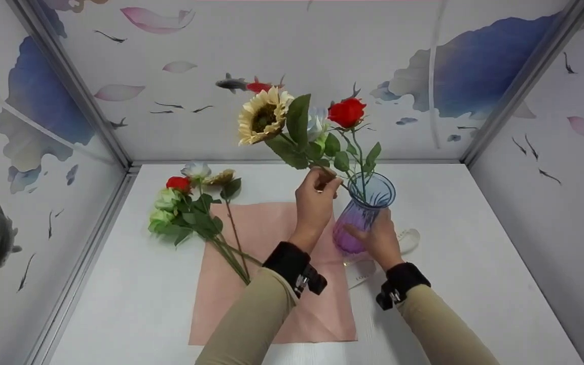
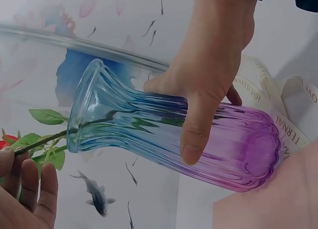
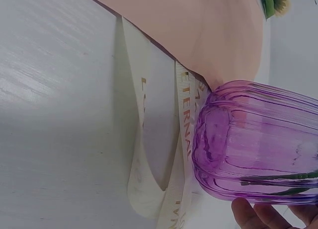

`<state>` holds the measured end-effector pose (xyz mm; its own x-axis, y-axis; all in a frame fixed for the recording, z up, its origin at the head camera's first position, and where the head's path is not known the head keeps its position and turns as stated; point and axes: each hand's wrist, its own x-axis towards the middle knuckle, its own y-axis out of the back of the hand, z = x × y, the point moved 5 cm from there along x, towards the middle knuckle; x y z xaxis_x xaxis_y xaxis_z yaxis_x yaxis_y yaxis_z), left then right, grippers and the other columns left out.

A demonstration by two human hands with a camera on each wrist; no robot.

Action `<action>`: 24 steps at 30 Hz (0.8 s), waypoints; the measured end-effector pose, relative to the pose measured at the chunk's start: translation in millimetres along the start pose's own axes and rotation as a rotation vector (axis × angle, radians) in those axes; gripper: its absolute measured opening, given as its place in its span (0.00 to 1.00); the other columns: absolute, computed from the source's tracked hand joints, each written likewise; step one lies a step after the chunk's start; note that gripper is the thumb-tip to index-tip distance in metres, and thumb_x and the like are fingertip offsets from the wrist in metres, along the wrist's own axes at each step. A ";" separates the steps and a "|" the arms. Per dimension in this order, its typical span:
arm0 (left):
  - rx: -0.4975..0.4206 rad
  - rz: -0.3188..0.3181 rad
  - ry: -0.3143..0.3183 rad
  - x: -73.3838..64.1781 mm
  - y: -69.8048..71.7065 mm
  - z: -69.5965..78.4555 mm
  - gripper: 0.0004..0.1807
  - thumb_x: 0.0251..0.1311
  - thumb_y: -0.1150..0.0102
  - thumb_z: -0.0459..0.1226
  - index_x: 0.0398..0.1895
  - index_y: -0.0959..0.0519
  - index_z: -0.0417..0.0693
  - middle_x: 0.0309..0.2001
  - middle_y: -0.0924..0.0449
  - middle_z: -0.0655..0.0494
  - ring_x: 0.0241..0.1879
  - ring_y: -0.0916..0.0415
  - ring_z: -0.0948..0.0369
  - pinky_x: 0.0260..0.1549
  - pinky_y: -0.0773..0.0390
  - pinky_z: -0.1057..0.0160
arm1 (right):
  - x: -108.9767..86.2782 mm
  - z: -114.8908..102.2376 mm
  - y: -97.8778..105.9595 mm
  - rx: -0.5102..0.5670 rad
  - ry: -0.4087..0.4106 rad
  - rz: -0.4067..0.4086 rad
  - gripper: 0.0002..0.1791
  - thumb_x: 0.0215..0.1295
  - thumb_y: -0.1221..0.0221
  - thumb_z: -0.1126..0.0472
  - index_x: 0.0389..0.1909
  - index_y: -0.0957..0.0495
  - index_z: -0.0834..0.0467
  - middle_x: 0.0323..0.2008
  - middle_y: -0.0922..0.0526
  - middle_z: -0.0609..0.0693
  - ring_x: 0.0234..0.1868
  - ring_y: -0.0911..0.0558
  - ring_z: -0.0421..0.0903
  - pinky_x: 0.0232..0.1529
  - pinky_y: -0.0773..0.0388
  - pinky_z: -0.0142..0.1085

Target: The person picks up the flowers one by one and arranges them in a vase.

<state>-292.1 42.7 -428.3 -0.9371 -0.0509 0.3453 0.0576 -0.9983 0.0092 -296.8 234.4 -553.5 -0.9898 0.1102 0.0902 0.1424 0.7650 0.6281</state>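
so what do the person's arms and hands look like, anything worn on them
The left sleeve and right sleeve are plain khaki, ending at a wide black left wristband and right wristband. A small black device sits on the left band, another on the right. The left hand and right hand wear no gloves.

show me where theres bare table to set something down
Free: the white table between ribbon and right wall; also between pink paper and left wall, nearer than the lying flowers. Crowded: around the vase, with left hand, right hand, ribbon and paper.
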 end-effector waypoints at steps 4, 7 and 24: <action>0.036 -0.004 -0.002 1.0 -2.5 -1.1 0.04 0.70 0.37 0.36 0.43 0.21 0.46 0.34 0.21 0.56 0.31 0.26 0.64 0.33 0.25 0.67 | 0.0 -0.2 0.1 0.006 -0.001 0.004 0.65 0.54 0.25 0.40 0.78 0.56 0.62 0.71 0.36 0.69 0.71 0.31 0.65 0.69 0.34 0.59; 0.038 -0.014 0.013 1.5 -4.5 -2.2 0.03 0.71 0.38 0.36 0.43 0.21 0.47 0.35 0.20 0.57 0.31 0.25 0.64 0.34 0.23 0.68 | -0.4 -0.8 0.3 0.010 -0.004 0.001 0.65 0.55 0.25 0.40 0.79 0.57 0.62 0.71 0.36 0.69 0.71 0.31 0.65 0.70 0.34 0.59; -0.030 -0.035 0.073 -0.7 -2.1 -13.8 0.16 0.79 0.53 0.48 0.46 0.19 0.50 0.39 0.14 0.54 0.28 0.20 0.56 0.37 0.20 0.61 | -1.4 -2.3 0.9 0.009 0.031 0.014 0.62 0.56 0.25 0.43 0.77 0.55 0.65 0.69 0.35 0.70 0.69 0.30 0.66 0.70 0.33 0.58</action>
<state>-296.4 44.4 -441.4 -0.9611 -0.0172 0.2755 0.0155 -0.9998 -0.0081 -295.3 233.6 -551.3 -0.9872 0.1019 0.1228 0.1565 0.7695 0.6192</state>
